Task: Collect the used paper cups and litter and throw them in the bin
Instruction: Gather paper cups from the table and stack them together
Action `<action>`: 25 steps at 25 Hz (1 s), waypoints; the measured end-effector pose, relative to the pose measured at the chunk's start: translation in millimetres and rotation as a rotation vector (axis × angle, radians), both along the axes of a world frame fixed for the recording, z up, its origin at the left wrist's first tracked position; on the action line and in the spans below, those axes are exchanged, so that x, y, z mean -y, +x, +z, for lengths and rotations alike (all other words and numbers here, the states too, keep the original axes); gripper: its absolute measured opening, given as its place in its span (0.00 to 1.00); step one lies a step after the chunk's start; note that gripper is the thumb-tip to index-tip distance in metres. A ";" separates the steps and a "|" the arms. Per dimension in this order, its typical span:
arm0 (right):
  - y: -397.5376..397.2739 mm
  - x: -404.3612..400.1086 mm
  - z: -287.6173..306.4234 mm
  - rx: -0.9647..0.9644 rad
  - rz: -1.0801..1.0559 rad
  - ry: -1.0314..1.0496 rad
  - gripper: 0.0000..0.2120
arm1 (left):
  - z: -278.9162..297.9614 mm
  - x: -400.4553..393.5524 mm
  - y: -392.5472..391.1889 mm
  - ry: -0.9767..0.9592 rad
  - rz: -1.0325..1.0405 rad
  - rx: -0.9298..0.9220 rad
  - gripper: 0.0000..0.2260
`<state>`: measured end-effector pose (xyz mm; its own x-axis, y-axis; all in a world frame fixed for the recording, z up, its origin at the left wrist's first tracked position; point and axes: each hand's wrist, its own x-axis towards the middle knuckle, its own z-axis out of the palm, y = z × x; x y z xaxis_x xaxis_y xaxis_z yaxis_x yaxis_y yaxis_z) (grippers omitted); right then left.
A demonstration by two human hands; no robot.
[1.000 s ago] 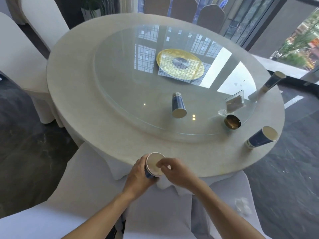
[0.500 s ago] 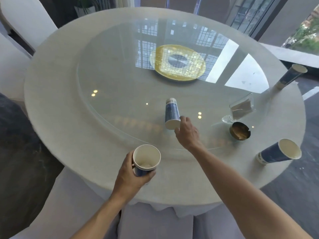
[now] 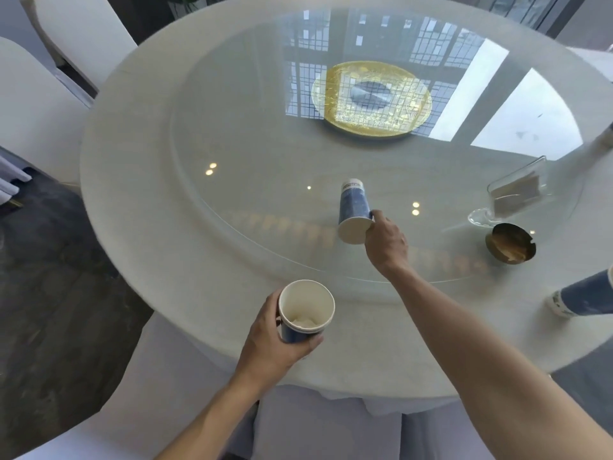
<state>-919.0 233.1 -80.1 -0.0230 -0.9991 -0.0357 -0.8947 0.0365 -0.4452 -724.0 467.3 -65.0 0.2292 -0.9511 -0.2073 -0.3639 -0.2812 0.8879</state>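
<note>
The right hand (image 3: 386,242), which a second ago was at the cup held near the body, has reached out over the glass surface (image 3: 252,154) and its fingers (image 3: 376,214) now curl round the rim end of the standing blue cup (image 3: 353,212). The left hand (image 3: 272,340) grips the collecting cup (image 3: 305,312), wadded litter inside, well back from the right fingers. Another cup (image 3: 583,295) waits far to their right. Judging by this, stacking comes next; no bin is visible.
</note>
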 end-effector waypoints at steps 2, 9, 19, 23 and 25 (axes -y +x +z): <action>-2.8 -13.0 10.2 0.024 -0.012 0.000 0.16 | 7.7 1.2 2.9 -0.008 -0.001 -0.006 0.37; -16.7 -103.8 60.4 0.230 -0.045 0.067 0.22 | 52.9 -1.1 13.2 -0.090 -0.013 -0.047 0.31; -53.3 -247.4 85.0 0.317 -0.233 0.271 0.13 | 126.2 -19.0 -10.8 -0.256 -0.218 -0.176 0.35; -48.1 -283.8 89.5 0.433 -0.244 0.328 0.13 | 132.7 -37.0 -26.2 -0.247 -0.253 -0.241 0.35; -46.1 -301.2 93.0 0.544 -0.280 0.328 0.13 | 131.4 -46.8 -30.2 -0.235 -0.275 -0.257 0.34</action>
